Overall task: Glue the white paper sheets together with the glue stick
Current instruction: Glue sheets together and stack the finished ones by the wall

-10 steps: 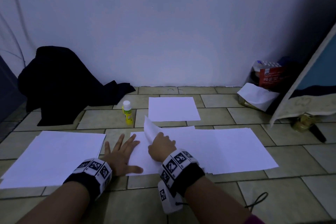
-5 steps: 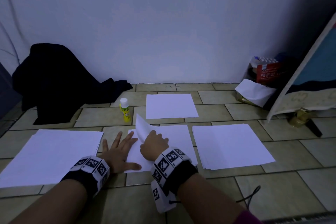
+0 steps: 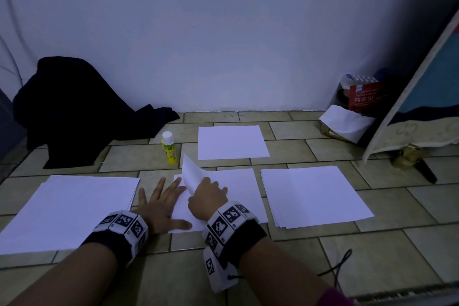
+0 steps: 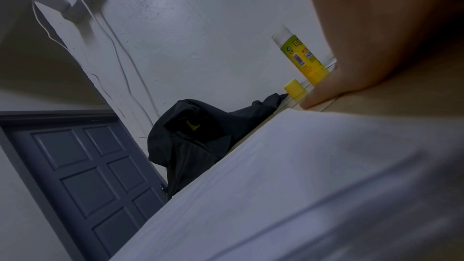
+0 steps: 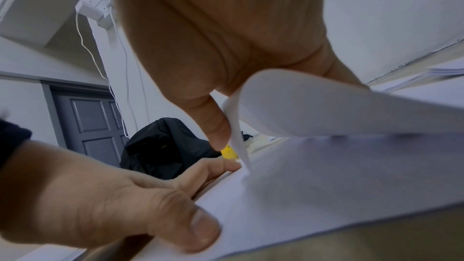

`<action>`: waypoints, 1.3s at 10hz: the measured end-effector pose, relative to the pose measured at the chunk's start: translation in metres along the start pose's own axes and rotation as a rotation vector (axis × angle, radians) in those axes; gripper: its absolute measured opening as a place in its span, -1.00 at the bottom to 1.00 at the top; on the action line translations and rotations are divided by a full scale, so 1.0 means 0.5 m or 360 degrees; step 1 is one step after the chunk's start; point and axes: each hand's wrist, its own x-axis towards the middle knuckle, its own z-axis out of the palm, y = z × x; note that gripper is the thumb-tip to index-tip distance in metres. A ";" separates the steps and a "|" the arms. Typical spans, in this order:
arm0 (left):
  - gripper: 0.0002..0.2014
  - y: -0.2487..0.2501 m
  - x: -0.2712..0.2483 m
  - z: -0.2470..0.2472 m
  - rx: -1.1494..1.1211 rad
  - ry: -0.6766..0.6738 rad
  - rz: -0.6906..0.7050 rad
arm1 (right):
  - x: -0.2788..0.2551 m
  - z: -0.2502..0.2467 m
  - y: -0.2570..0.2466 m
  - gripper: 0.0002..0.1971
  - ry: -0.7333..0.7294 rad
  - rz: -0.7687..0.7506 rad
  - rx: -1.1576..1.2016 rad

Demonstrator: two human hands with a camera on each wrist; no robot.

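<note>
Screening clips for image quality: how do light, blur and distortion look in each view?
Head: dim and bluish, dark right corner, wide-angle bending, glue stick sharp. Left wrist: glue stick clear, near paper stack and left hand blurred. Right wrist: right hand and lifted sheet soft.

- The left hand (image 3: 161,206) lies flat, palm down, fingers (image 3: 159,185) spread and straight, thumb stretched out to the right.
- The right hand (image 3: 207,195) is curled, knuckles up, its thumb (image 5: 213,124) and fingers pinching a lifted paper corner.
- Both forearms reach forward from the bottom of the head view, each wrist wrapped in a black band with checkered marker blocks.
</note>
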 end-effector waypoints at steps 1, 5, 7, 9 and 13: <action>0.59 0.000 0.000 -0.001 0.0002 -0.0008 0.0000 | 0.002 0.000 -0.001 -0.57 0.0007 -0.0007 -0.0005; 0.59 0.001 -0.002 -0.003 -0.0002 -0.0023 0.0008 | 0.002 -0.003 0.002 -0.54 0.0013 -0.0034 -0.0056; 0.57 -0.002 0.000 0.000 -0.0011 -0.0003 0.0014 | 0.007 0.008 0.009 -0.55 -0.0003 0.0018 -0.0048; 0.58 0.001 -0.002 -0.001 -0.0005 -0.0007 0.0009 | 0.012 0.017 0.003 -0.50 -0.0008 0.0089 -0.0064; 0.60 0.003 -0.007 -0.006 -0.0004 -0.0030 0.0012 | 0.015 0.005 0.001 -0.47 -0.0026 0.0059 -0.0092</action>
